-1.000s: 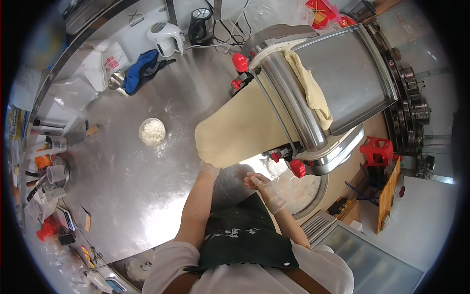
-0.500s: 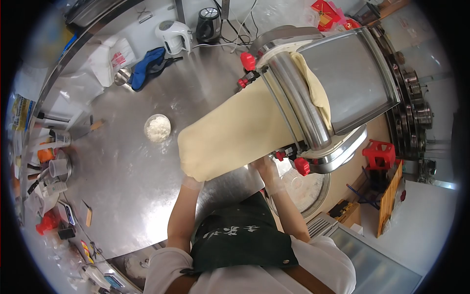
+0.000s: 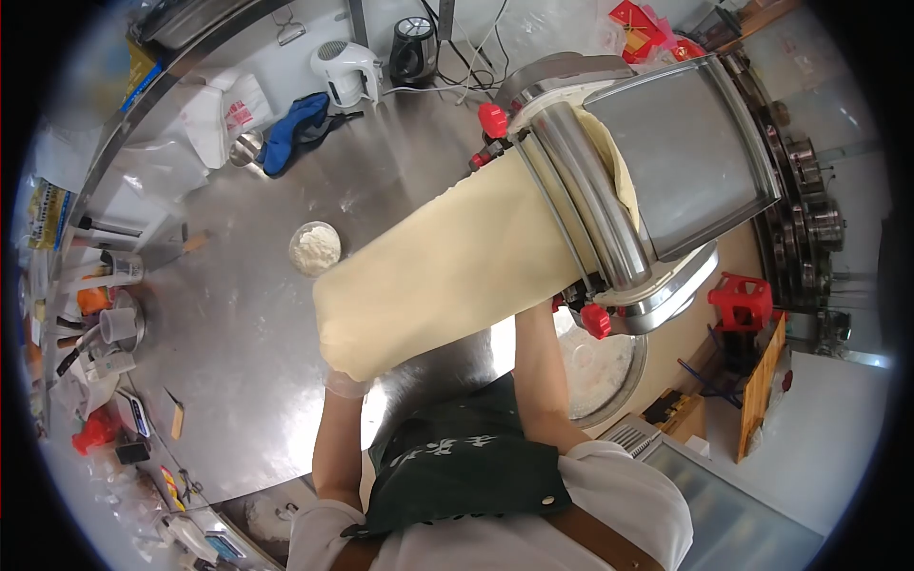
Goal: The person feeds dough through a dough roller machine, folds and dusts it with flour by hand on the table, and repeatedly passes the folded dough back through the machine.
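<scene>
A long, pale dough sheet (image 3: 447,266) runs out of the steel rollers (image 3: 592,195) of a dough sheeter and slopes to the left. Beneath its free left end is my left hand (image 3: 347,383), in a clear glove; the sheet covers its fingers. My right forearm (image 3: 541,357) reaches up under the sheet close to the rollers, and the dough hides that hand. More dough (image 3: 614,157) lies bunched on the far side of the rollers, by the machine's metal tray (image 3: 700,157). Red knobs (image 3: 596,321) stick out at the roller ends.
A small bowl of white flour (image 3: 315,248) stands on the steel table (image 3: 238,333), just left of the sheet. A large round basin (image 3: 609,366) with white powder is below the machine. A hand mixer (image 3: 347,73) and a blue cloth item (image 3: 293,133) lie at the back.
The dough sheet reaches farther left, its free end now nearer the flour bowl. My left hand has moved left with it. My right hand has gone farther under the sheet.
</scene>
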Tool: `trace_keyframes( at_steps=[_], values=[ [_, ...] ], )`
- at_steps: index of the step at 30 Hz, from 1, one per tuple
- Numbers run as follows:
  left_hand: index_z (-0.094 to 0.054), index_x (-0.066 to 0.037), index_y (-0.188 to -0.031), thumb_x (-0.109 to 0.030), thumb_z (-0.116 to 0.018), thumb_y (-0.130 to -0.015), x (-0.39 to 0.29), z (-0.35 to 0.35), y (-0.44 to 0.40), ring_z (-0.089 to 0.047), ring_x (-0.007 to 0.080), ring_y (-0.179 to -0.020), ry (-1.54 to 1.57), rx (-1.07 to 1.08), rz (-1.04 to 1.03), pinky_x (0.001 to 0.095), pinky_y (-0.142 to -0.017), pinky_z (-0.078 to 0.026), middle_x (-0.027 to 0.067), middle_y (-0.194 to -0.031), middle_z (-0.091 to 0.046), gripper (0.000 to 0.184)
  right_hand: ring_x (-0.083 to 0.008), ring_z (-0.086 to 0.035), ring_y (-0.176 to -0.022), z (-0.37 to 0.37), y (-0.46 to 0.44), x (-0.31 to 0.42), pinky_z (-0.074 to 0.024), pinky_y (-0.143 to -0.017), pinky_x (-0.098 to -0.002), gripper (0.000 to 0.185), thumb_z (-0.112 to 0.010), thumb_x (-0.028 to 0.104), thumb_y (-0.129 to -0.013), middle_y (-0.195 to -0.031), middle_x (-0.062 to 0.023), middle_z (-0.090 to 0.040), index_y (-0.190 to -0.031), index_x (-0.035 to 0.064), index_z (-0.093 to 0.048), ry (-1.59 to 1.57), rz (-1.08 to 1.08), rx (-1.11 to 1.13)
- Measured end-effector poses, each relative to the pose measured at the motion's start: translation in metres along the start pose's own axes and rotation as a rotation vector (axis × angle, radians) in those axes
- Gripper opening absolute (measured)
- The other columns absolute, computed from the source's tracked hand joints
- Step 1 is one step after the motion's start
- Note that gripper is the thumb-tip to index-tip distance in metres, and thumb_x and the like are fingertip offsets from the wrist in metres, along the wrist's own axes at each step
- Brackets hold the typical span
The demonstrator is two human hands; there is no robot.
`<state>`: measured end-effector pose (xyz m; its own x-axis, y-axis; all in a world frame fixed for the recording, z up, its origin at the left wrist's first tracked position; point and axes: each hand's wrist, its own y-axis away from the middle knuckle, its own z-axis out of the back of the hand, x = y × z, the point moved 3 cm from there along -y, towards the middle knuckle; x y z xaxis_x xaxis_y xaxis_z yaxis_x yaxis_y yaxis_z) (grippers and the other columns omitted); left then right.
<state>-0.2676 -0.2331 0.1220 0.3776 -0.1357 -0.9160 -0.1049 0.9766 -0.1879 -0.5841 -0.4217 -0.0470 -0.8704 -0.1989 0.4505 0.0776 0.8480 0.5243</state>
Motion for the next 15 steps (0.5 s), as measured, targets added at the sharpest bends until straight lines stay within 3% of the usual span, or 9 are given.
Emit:
trace_keyframes(
  at_steps=[1, 3, 5, 10, 13, 15],
  values=[
    [-0.046, -0.003, -0.140, -0.020, -0.063, -0.096, -0.001, 0.004, 0.001, -0.061, 0.0208, -0.116, -0.146, 0.025, -0.110, 0.0355, -0.096, -0.051, 0.0101, -0.131, -0.060, 0.051, -0.0195, -0.064, -0.102, -0.001, 0.000, 0.007, -0.0513, -0.089, -0.0335, 0.037, -0.055, 0.030, -0.100, -0.113, -0.0107, -0.068, -0.124, 0.0018, -0.061, -0.007, 0.014, 0.004],
    [-0.044, -0.003, -0.141, -0.021, -0.063, -0.096, -0.017, 0.012, -0.004, -0.060, 0.0205, -0.117, -0.169, 0.014, -0.073, 0.0353, -0.097, -0.051, 0.0104, -0.134, -0.058, 0.052, -0.0198, -0.064, -0.103, -0.002, 0.001, 0.021, -0.0510, -0.089, -0.0338, 0.037, -0.055, 0.029, -0.100, -0.114, -0.0107, -0.067, -0.124, 0.0017, -0.061, -0.014, 0.037, 0.009],
    [-0.043, -0.003, -0.142, -0.022, -0.063, -0.096, -0.017, 0.013, -0.001, -0.059, 0.0203, -0.118, -0.036, -0.025, 0.002, 0.0352, -0.097, -0.051, 0.0104, -0.135, -0.057, 0.053, -0.0201, -0.064, -0.104, -0.002, 0.002, 0.030, -0.0507, -0.090, -0.0341, 0.037, -0.055, 0.029, -0.100, -0.115, -0.0107, -0.067, -0.124, 0.0017, -0.061, -0.011, 0.053, 0.014],
    [-0.043, -0.004, -0.143, -0.022, -0.063, -0.096, 0.033, 0.010, 0.030, -0.056, 0.0199, -0.122, 0.659, -0.193, 0.293, 0.0350, -0.098, -0.050, 0.0097, -0.137, -0.056, 0.054, -0.0208, -0.063, -0.106, 0.001, 0.006, 0.038, -0.0501, -0.092, -0.0348, 0.037, -0.054, 0.029, -0.101, -0.117, -0.0107, -0.066, -0.125, 0.0017, -0.060, -0.011, 0.059, 0.013],
    [-0.044, -0.004, -0.142, -0.020, -0.065, -0.095, 0.029, 0.013, 0.033, -0.057, 0.0194, -0.121, 0.615, -0.195, 0.293, 0.0345, -0.099, -0.050, 0.0096, -0.136, -0.057, 0.055, -0.0212, -0.063, -0.107, -0.001, 0.005, 0.040, -0.0496, -0.093, -0.0353, 0.037, -0.054, 0.029, -0.101, -0.118, -0.0106, -0.066, -0.125, 0.0017, -0.060, -0.008, 0.060, 0.016],
    [-0.045, -0.004, -0.142, -0.019, -0.066, -0.093, 0.032, 0.017, 0.037, -0.057, 0.0191, -0.121, 0.321, -0.171, 0.207, 0.0342, -0.098, -0.050, 0.0094, -0.136, -0.057, 0.054, -0.0215, -0.063, -0.108, -0.004, 0.004, 0.042, -0.0494, -0.094, -0.0356, 0.037, -0.053, 0.029, -0.101, -0.118, -0.0106, -0.066, -0.125, 0.0017, -0.060, -0.004, 0.059, 0.021]
  ],
)
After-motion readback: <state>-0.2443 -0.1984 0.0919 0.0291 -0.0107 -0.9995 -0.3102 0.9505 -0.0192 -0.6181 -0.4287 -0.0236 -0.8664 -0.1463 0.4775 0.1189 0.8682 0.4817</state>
